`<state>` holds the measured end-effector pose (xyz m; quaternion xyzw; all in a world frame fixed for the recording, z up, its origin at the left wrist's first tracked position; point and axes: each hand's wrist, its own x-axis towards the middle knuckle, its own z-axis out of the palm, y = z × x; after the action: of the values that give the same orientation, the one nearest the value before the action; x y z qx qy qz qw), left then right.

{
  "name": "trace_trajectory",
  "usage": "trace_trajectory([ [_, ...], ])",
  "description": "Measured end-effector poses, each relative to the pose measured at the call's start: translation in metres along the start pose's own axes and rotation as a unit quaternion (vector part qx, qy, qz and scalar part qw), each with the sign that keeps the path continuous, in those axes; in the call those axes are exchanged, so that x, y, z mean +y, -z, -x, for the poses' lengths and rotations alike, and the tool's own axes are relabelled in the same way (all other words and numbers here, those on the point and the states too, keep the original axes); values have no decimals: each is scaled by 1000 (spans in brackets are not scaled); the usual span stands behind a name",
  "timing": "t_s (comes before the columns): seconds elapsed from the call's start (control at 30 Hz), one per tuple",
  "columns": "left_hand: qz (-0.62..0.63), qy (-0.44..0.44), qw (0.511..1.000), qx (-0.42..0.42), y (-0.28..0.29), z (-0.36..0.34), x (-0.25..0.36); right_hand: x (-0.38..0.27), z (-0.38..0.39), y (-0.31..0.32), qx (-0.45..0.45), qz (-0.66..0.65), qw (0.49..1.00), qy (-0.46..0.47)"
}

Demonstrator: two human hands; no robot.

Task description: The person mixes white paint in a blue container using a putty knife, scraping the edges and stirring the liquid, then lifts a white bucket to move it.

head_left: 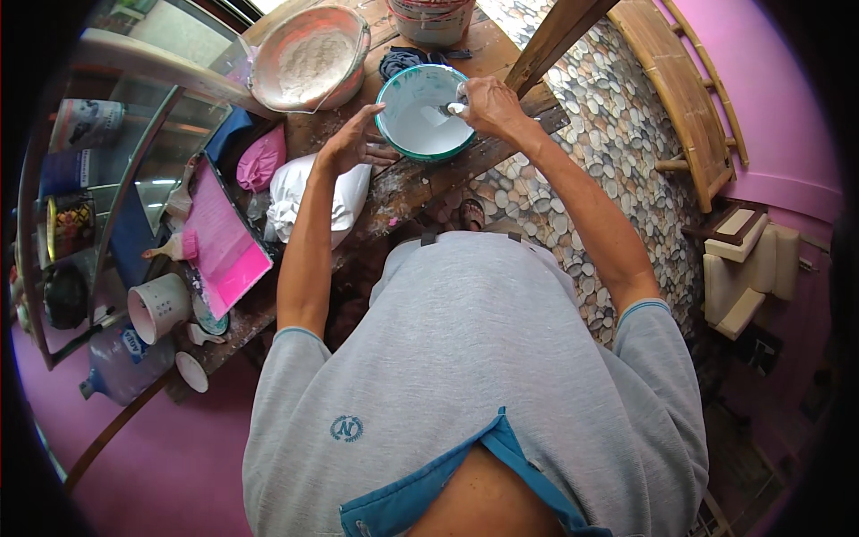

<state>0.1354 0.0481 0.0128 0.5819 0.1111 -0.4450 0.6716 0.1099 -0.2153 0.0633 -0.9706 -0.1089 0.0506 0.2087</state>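
A round tub (403, 82) with a teal rim stands near the wooden table's front edge, holding smooth white paste. My left hand (351, 145) is beside its left side, thumb at the rim and fingers stretched apart toward the wall. At the right rim, my right hand (490, 106) is closed around a small tool that looks like a putty knife (442, 109); its greyish blade points into the tub, and the fingers hide its handle. White paste smears the right fingertips.
Behind the tub lies dark cloth (403, 61), near a bucket (433, 20). A reddish basin (358, 67) of pale powder stands back left. Leftward are a white bag (338, 201), a pink paint tray (237, 259) and brushes (182, 245). A wooden post (555, 45) rises at the right.
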Motion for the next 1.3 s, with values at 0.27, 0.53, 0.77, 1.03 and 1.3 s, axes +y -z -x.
trace_trajectory([
  [0.27, -58, 2, 995, -85, 14, -37, -11, 8, -2, 7, -36, -121, 988, -85],
  [0.53, 97, -41, 994, 10, -30, 0, -28, 20, 14, 17, -41, -157, 983, -89],
  [0.77, 74, -162, 981, 81, -51, 0, -70, 5, 22, -5, 64, -39, 997, -11],
  [1.03, -16, -254, 956, 145, -66, -3, -98, -3, 30, -47, 112, 89, 988, 56],
  [1.3, -43, -283, 944, 163, -77, -1, -99, -25, 61, -57, 65, -118, 981, -140],
])
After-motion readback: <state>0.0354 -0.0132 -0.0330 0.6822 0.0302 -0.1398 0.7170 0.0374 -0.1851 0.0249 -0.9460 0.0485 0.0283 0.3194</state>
